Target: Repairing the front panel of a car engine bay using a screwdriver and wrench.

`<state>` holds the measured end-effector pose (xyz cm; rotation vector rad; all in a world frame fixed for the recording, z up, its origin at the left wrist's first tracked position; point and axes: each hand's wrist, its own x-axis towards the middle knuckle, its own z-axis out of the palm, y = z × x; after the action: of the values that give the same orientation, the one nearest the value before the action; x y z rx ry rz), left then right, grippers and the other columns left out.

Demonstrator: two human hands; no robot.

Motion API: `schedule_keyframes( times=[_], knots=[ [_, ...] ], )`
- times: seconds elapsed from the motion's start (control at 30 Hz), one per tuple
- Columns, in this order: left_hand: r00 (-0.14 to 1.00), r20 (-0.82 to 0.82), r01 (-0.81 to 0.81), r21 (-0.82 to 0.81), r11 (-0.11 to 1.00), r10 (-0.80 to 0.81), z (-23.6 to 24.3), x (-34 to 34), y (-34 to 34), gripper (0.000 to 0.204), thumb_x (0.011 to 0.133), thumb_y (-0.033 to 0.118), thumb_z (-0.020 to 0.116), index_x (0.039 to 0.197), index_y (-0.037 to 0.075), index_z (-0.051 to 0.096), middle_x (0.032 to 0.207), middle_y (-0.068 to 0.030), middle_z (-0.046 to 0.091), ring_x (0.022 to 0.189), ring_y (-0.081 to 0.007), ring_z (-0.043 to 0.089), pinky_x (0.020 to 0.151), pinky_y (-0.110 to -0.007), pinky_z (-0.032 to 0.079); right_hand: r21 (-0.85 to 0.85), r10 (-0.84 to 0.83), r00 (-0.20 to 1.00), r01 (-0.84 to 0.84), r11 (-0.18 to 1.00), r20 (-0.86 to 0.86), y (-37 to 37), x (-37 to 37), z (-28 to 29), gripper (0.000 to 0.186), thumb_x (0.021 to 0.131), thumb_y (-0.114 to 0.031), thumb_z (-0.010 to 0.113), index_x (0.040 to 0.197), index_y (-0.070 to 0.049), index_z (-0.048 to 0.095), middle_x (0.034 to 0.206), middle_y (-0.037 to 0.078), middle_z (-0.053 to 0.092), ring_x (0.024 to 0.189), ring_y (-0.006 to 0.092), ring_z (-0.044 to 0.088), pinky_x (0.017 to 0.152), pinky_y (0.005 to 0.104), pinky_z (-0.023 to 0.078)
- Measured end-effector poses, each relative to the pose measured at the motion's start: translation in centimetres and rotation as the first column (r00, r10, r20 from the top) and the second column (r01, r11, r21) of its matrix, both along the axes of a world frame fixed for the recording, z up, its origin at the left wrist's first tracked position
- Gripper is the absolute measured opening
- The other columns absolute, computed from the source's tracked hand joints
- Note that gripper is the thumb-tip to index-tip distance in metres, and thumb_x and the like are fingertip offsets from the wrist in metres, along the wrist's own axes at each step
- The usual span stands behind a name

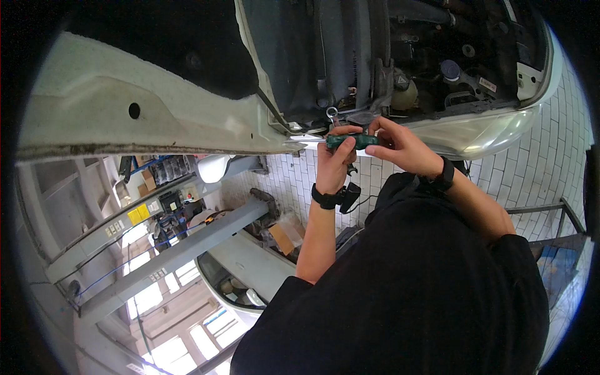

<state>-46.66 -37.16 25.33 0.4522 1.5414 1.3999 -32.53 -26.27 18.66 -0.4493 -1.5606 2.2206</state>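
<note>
A screwdriver with a dark green handle (353, 142) lies crosswise in front of me, its thin metal shaft pointing left along the edge of the car body. My left hand (332, 161) is closed around the handle near the shaft. Tucked in that same hand is a combination wrench (332, 113); its ring end stands out above the fingers and its open end shows below the palm. My right hand (400, 149) pinches the rear of the handle between thumb and fingers. What the screwdriver's tip touches, if anything, is too small to tell.
The open engine bay (431, 59) lies beyond my hands, with a pale fluid reservoir (404, 92) and a blue cap (450, 70). A headlight (481, 134) sits at the right. Beneath is a tiled floor (375, 175); a cardboard box (286, 239) and another car (250, 265) are at the lower left.
</note>
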Motion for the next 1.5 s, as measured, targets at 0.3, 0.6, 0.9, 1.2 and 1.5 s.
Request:
schedule_keyframes(
  times=[0.3, 0.6, 0.9, 1.2, 1.5],
  knots=[
    [0.999, 0.025, -0.029, 0.018, 0.999, 0.028, -0.4, -0.2, 0.0, 0.021, 0.089, 0.012, 0.063, 0.105, -0.001, 0.06, 0.067, 0.0054, 0.049, 0.052, -0.0008, 0.033, 0.049, -0.017, 0.025, 0.089, 0.017, 1.0, -0.019, 0.996, 0.025, 0.2, 0.2, 0.2, 0.036, 0.094, -0.033, 0.056, 0.083, 0.001, 0.057, 0.06, 0.005, 0.053, 0.056, 0.0107, 0.049, 0.051, 0.0284, 0.037],
    [0.998, 0.056, -0.042, 0.041, 0.998, 0.04, -0.1, -0.4, -0.3, 0.019, 0.091, 0.012, 0.061, 0.105, -0.001, 0.06, 0.061, 0.0075, 0.042, 0.051, -0.0007, 0.03, 0.049, -0.018, 0.024, 0.064, 0.097, 0.995, -0.099, 0.993, 0.031, 0.7, 0.1, 0.6, 0.026, 0.094, -0.026, 0.057, 0.097, 0.0, 0.054, 0.069, 0.001, 0.053, 0.064, 0.0069, 0.047, 0.055, 0.025, 0.036],
    [0.998, 0.04, -0.05, 0.04, 0.998, 0.048, -0.2, -0.3, -0.1, 0.02, 0.091, 0.011, 0.059, 0.107, -0.001, 0.059, 0.062, 0.0078, 0.04, 0.052, -0.0011, 0.03, 0.049, -0.019, 0.024, 0.028, 0.175, 0.977, -0.18, 0.983, 0.123, 0.9, 0.2, 0.1, 0.026, 0.092, -0.026, 0.061, 0.099, -0.003, 0.053, 0.061, 0.003, 0.051, 0.057, 0.0104, 0.045, 0.051, 0.0284, 0.034],
    [0.995, 0.079, -0.06, 0.047, 0.997, 0.056, 0.1, 0.1, 0.0, 0.02, 0.092, 0.013, 0.058, 0.107, -0.001, 0.058, 0.063, 0.007, 0.04, 0.053, -0.0015, 0.031, 0.049, -0.019, 0.024, -0.192, 0.28, 0.958, -0.264, 0.945, 0.059, 1.2, 0.4, -0.1, 0.028, 0.091, -0.023, 0.062, 0.108, -0.005, 0.047, 0.062, 0.004, 0.051, 0.057, 0.0105, 0.043, 0.051, 0.0283, 0.035],
    [0.996, 0.071, -0.054, 0.039, 0.998, 0.051, 0.1, 0.0, 0.0, 0.02, 0.093, 0.014, 0.057, 0.106, 0.0, 0.058, 0.063, 0.0071, 0.039, 0.052, -0.0017, 0.03, 0.048, -0.019, 0.024, -0.048, 0.17, 0.982, -0.167, 0.985, 0.077, 0.9, 0.4, -0.3, 0.026, 0.092, -0.026, 0.059, 0.101, -0.003, 0.052, 0.061, 0.005, 0.053, 0.057, 0.0113, 0.047, 0.052, 0.0297, 0.037]
  ],
)
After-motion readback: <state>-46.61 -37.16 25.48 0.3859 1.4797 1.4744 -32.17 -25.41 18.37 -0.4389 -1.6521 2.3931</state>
